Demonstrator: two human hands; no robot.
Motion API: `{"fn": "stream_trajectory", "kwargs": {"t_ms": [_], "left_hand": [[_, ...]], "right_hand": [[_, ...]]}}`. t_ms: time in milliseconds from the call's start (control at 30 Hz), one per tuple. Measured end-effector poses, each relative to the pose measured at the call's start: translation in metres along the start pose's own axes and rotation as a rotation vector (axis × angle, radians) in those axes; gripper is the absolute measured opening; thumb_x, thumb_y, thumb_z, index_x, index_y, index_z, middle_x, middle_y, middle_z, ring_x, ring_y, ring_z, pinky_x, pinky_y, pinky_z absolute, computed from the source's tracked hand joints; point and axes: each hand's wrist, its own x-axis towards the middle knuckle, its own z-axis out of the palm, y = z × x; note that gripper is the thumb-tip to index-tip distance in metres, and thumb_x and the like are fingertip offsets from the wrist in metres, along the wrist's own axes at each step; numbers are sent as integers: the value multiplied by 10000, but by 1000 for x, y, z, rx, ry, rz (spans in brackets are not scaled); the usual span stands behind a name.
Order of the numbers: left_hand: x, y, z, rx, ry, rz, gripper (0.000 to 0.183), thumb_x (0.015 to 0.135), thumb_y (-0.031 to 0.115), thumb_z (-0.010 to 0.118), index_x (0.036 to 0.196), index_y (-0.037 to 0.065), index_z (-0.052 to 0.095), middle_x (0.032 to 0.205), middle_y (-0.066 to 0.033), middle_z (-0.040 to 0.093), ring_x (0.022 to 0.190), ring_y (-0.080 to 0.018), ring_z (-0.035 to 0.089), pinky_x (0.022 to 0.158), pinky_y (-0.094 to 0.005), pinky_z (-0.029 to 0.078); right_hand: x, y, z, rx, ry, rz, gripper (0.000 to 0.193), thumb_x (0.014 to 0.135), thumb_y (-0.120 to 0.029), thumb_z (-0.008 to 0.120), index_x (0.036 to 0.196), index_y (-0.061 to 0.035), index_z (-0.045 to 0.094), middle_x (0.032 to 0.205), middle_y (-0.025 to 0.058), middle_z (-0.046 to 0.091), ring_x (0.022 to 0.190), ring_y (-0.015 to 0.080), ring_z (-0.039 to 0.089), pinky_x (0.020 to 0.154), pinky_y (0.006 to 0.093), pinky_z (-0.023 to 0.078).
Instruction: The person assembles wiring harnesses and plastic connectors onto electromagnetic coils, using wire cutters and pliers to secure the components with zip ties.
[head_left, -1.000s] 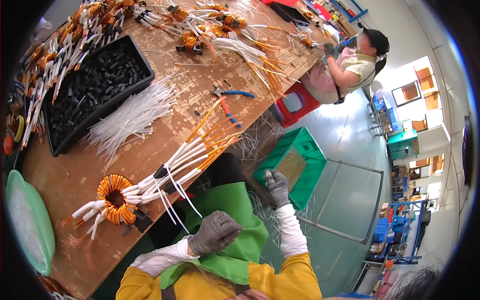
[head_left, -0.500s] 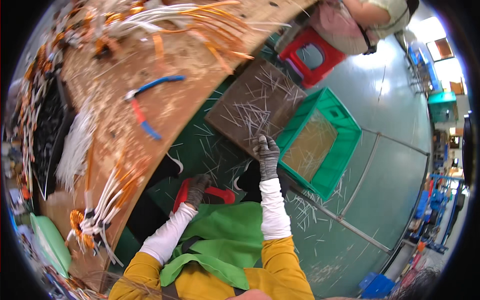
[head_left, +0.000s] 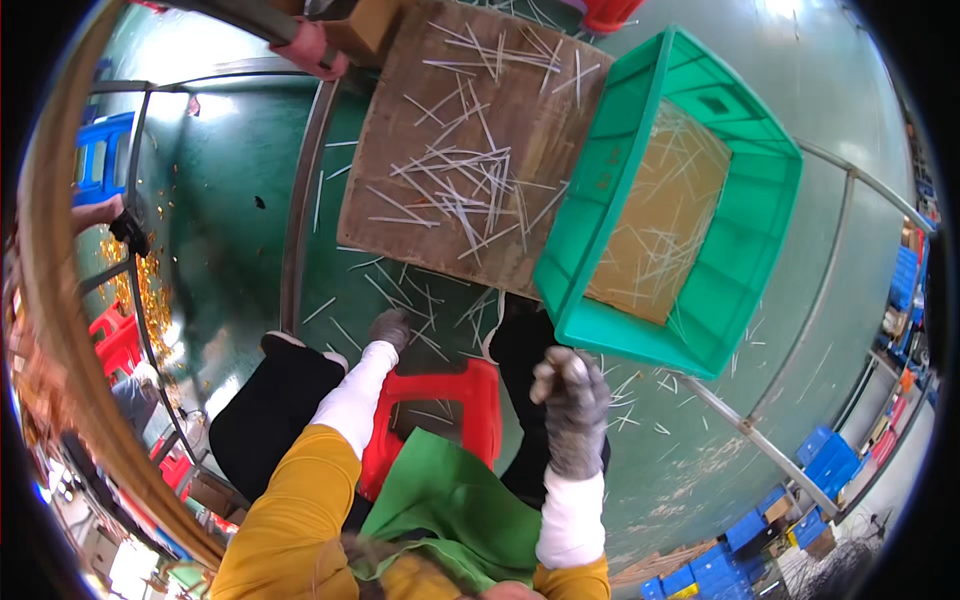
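My left hand (head_left: 391, 329), in a grey glove, reaches low over the green floor beside scattered thin white strips (head_left: 395, 292). Its fingers are hidden, so I cannot see whether it grips one. My right hand (head_left: 575, 412), gloved too, is raised near my right leg with its fingers curled in; what they hold, if anything, is hidden. More white strips (head_left: 455, 195) lie criss-crossed on a brown wooden board (head_left: 375, 165) ahead of me. Right of the board, a green plastic crate (head_left: 690, 355) tilts, with loose strips over a brown sheet inside.
A red plastic stool (head_left: 484, 400) stands between my legs. The wooden bench edge (head_left: 75, 300) curves along the left, with metal frame legs (head_left: 308, 200) beneath it. A metal rail (head_left: 745, 425) runs along the floor at right, and a cardboard box (head_left: 360, 28) sits behind.
My view has swung down and left, off the bench top with its pliers and wires. My left hand has moved from the red stool to the floor strips; my right hand has drawn back from the board.
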Motion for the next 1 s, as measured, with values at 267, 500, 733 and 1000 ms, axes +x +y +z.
{"fn": "stream_trajectory", "kwargs": {"t_ms": [267, 500, 733, 1000], "left_hand": [[94, 6, 64, 628, 28, 352, 322, 769, 234, 496, 1060, 147, 603, 1186, -111, 518, 1151, -284, 442, 929, -469, 341], [122, -26, 92, 445, 92, 577, 424, 793, 235, 437, 1193, 105, 493, 1234, -133, 481, 1164, -291, 415, 1000, -428, 282], [103, -18, 50, 720, -78, 767, 426, 780, 214, 456, 1176, 59, 485, 1198, -143, 504, 1128, -297, 458, 974, -416, 309], [108, 19, 65, 355, -289, 559, 392, 783, 215, 464, 1143, 63, 497, 1227, -150, 479, 1094, -317, 483, 940, -429, 348]], "right_hand": [[-3, 13, -31, 294, 41, 183, 306, 830, -298, 591, 893, -1, 553, 715, 92, 531, 564, 170, 500, 504, 300, 410], [1, 13, -7, 285, -33, 144, 281, 826, -264, 590, 846, 16, 603, 636, 120, 542, 479, 184, 480, 444, 296, 404], [0, 9, 13, 283, -44, 212, 319, 813, -254, 613, 842, 63, 596, 702, 171, 575, 583, 216, 546, 521, 297, 439], [-1, 13, 23, 279, -34, 289, 310, 824, -249, 600, 872, 58, 597, 740, 171, 586, 589, 202, 548, 535, 284, 442]]}}
